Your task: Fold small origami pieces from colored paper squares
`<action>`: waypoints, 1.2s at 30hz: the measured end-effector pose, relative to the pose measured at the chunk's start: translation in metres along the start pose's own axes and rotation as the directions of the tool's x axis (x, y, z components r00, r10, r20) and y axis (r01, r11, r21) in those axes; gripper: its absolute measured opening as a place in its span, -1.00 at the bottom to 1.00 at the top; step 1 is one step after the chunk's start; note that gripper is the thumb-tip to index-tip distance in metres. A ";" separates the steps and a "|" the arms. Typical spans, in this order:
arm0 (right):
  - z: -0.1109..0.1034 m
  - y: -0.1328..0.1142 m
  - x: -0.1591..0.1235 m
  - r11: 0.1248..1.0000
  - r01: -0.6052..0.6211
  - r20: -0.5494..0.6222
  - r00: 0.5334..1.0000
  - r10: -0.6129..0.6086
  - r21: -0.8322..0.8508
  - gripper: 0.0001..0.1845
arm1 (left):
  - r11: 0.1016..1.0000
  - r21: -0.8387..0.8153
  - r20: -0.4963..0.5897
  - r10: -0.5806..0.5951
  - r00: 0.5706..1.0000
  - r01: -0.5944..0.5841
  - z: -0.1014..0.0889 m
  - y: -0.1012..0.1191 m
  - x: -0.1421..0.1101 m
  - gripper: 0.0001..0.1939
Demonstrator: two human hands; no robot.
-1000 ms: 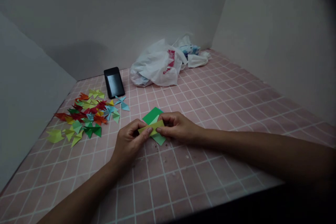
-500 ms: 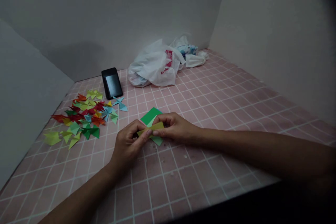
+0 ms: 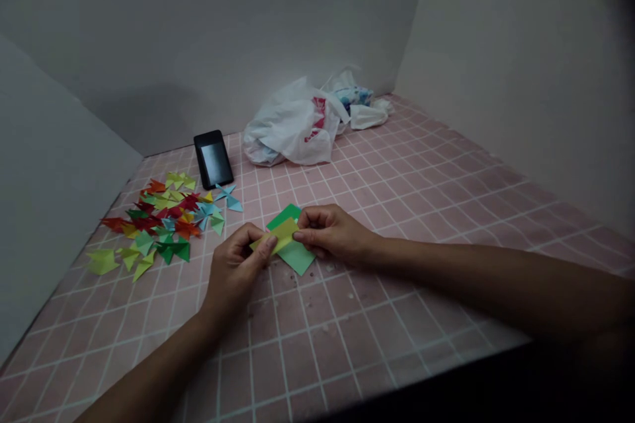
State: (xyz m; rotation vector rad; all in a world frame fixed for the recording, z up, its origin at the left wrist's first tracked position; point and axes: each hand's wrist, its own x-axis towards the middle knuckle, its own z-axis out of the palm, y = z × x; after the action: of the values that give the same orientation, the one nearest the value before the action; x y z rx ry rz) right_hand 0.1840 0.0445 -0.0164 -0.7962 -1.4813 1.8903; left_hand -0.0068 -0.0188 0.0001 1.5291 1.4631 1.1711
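Between my two hands is a folded strip of yellow paper (image 3: 282, 234). My left hand (image 3: 241, 258) pinches its left end between thumb and fingers. At the other end, the thumb and fingers of my right hand (image 3: 330, 232) close on its edge. Beneath the strip, green paper squares (image 3: 299, 258) lie on the tiled surface, light green in front and darker green behind. The yellow strip and my fingers cover part of them.
To the left lies a pile of folded paper pieces (image 3: 166, 215) in several colours. Behind it a black phone-like device (image 3: 214, 160) leans upright. White plastic bags (image 3: 292, 122) are heaped near the back wall. Pink tiles (image 3: 397, 205) with white lines cover the surface.
My hands have drawn slightly apart along the yellow paper, which shows more of its face. More of the light green sheet is uncovered below it.
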 end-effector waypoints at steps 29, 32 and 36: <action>0.003 0.005 -0.001 0.998 0.034 0.044 0.998 -0.036 0.045 -0.68 | 0.983 0.175 0.154 0.033 0.988 -0.061 0.006 0.000 -0.005 -0.72; 0.002 0.007 0.000 0.998 0.048 0.059 0.997 -0.051 0.050 -0.71 | 0.989 0.139 0.134 0.028 0.991 -0.047 0.007 -0.001 -0.007 -0.72; 0.002 0.007 -0.001 0.999 0.045 0.045 0.998 -0.046 0.030 -0.72 | 0.995 0.097 0.123 0.016 0.992 -0.028 0.008 0.001 -0.008 -0.71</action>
State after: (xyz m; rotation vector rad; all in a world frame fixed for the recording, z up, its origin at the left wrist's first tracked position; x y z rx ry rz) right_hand 0.1824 0.0411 -0.0223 -0.7044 -1.4839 1.9032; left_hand 0.0018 -0.0256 -0.0029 1.6584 1.4436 1.0119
